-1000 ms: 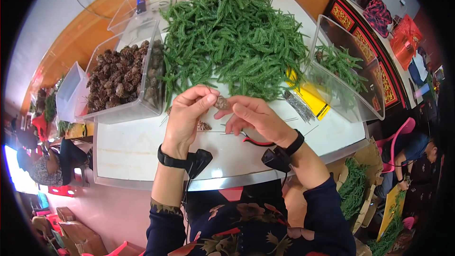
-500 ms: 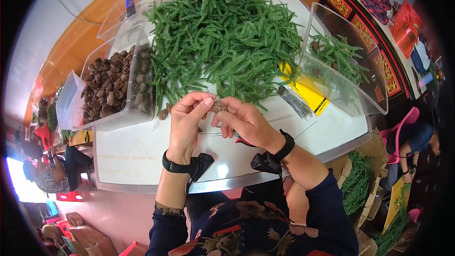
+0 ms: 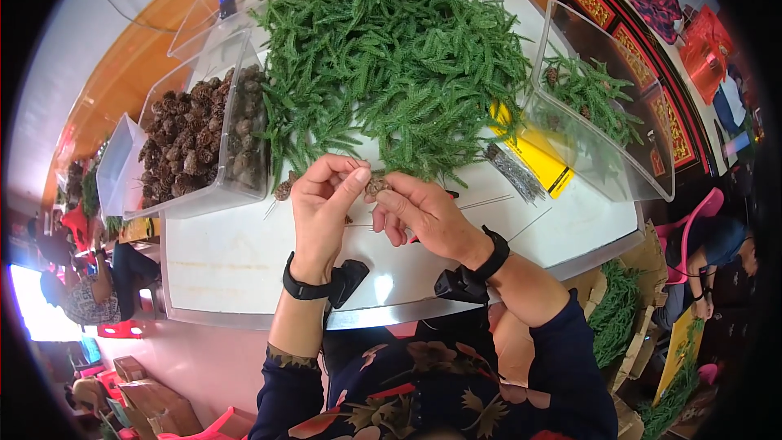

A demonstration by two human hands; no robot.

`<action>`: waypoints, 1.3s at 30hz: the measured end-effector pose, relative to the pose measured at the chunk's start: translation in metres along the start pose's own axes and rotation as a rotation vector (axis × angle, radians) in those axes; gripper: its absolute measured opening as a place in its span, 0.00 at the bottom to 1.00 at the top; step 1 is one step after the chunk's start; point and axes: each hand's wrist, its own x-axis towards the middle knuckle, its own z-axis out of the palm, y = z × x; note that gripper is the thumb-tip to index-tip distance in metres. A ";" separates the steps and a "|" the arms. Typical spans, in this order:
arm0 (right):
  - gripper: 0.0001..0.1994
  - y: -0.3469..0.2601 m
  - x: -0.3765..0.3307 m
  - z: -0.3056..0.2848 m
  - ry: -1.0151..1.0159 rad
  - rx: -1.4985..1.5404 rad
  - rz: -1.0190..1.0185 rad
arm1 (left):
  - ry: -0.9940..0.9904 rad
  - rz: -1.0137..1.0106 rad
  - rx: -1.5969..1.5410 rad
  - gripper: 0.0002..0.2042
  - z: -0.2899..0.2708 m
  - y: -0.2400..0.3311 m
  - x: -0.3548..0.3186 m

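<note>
My right hand (image 3: 425, 213) is closed on a small brown pine cone (image 3: 375, 187), held between thumb and fingers above the white table (image 3: 244, 257). Facing it, my left hand (image 3: 324, 204) pinches a thin wire (image 3: 357, 163) right beside the cone; most of the wire is hidden by the fingers. Red bits of what looks like a tool handle (image 3: 453, 194) show around my right hand, and I cannot tell whether it is held or lying beneath. Another pine cone (image 3: 284, 188) lies beside my left hand. Several thin straight wires (image 3: 489, 200) rest to the right.
Green artificial pine sprigs (image 3: 391, 65) are heaped at the back. Left of them, a clear bin (image 3: 208, 204) holds many pine cones (image 3: 186, 143). On the right stand a clear bin (image 3: 599, 165) with coned sprigs, a yellow packet (image 3: 544, 167) and a wire bundle (image 3: 516, 173).
My right hand has turned slightly around the cone, and the wire at my left fingertips sits lower. The whole view has shifted a little.
</note>
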 end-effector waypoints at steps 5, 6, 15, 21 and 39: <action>0.13 0.003 0.000 0.003 0.039 -0.004 0.001 | 0.021 0.113 0.102 0.03 -0.003 -0.012 0.000; 0.13 0.003 0.000 0.005 0.052 0.009 -0.024 | 0.035 0.127 0.114 0.04 -0.003 -0.012 0.000; 0.15 -0.009 -0.004 -0.016 0.159 0.114 -0.250 | 0.082 -0.064 0.030 0.05 0.009 0.018 0.015; 0.17 -0.035 -0.014 -0.033 0.246 0.212 -0.393 | -0.045 0.370 0.908 0.06 0.019 0.000 0.062; 0.16 -0.020 -0.002 -0.042 0.425 0.058 -0.509 | 0.152 0.768 0.767 0.06 0.008 0.004 0.021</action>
